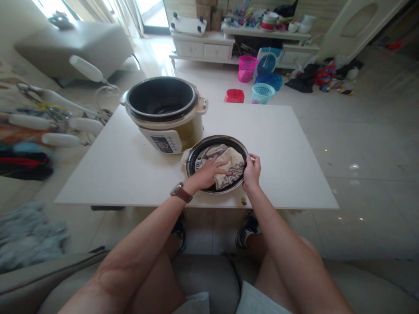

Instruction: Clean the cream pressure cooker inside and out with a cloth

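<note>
A round cooker lid point(196, 153) lies upturned on the white table point(278, 144), near its front edge. Inside the lid is a beige patterned cloth point(234, 163). My left hand point(209, 173), with a watch on the wrist, presses flat on the cloth with its fingers stretched over it. My right hand point(252, 171) grips the lid's right rim, fingers curled over the edge. Behind the lid stands an open rice cooker point(163, 113) with a dark inner pot.
Scissors and several white-handled utensils point(59, 117) lie at the left beside the table. A grey sofa point(75, 46) stands at the back left. Pink, red and blue baskets point(252, 80) sit on the tiled floor before a low white cabinet point(203, 48). My knees are under the table's front edge.
</note>
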`<state>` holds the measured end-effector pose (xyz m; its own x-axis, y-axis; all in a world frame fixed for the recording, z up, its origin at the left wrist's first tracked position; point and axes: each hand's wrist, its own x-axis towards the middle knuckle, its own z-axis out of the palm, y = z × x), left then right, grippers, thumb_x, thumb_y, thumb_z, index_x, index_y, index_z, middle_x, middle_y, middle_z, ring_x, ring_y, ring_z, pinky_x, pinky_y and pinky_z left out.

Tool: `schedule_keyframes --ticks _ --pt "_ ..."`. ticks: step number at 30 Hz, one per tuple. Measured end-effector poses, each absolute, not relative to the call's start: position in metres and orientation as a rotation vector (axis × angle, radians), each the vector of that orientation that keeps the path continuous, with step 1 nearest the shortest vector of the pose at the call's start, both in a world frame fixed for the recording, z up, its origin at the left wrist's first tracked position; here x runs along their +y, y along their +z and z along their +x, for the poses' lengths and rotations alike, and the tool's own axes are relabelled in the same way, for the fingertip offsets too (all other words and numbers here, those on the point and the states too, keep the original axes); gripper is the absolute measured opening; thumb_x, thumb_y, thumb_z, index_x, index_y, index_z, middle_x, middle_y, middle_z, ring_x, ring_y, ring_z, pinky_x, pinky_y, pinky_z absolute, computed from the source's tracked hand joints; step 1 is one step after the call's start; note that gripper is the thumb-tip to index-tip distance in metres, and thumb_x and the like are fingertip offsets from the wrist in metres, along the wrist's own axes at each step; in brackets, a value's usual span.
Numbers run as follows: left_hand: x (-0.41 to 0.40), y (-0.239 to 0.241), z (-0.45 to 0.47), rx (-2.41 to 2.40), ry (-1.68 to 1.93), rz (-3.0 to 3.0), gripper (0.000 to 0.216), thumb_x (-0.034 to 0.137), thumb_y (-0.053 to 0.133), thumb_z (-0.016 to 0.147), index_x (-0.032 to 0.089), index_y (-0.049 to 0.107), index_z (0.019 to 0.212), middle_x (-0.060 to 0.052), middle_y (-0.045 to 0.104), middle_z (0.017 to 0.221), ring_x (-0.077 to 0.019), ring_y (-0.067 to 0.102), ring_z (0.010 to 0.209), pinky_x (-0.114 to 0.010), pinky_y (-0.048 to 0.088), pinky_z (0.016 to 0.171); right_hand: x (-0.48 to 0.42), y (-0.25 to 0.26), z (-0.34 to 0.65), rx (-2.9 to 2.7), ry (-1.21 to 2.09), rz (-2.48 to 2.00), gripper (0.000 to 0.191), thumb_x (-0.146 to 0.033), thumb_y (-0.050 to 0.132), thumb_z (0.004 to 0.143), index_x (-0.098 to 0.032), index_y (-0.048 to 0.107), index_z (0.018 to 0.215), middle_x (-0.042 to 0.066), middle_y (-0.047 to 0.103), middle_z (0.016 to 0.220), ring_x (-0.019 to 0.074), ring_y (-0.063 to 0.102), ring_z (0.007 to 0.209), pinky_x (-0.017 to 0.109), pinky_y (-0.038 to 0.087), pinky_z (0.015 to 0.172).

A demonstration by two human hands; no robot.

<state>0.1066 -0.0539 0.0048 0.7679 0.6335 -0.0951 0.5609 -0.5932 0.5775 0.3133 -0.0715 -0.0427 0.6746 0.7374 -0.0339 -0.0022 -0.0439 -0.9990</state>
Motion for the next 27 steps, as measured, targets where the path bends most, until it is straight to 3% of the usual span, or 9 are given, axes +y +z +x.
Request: schedule_keyframes --ticks 13,27 --pt "-0.041 0.013 0.057 0.909 0.012 2.346 0.081 -0.013 0.043 0.064 0.031 0.082 0.119 0.005 0.049 0.167 -0.0306 0.015 0.167 -0.062 0.016 0.133 -0.070 -0.042 0.314 -0.630 0.659 -1.529 0.041 -0.060 0.061 0.086 -0.024 0.063 0.107 0.000 0.063 0.093 0.0189 0.058 0.088 0.032 0.046 0.079" --pt "-0.060 0.004 0.108 0.948 0.162 2.356 0.093 -0.012 0.045 0.068 0.039 0.070 0.141 0.003 0.033 0.175 -0.0390 0.007 0.167 -0.076 0.013 0.129 -0.071 -0.039 0.312 -0.671 0.635 -1.522 0.046 -0.061 0.062 0.084 -0.023 0.067 0.109 0.001 0.065 0.094 0.0186 0.059 0.087 0.033 0.047 0.080"
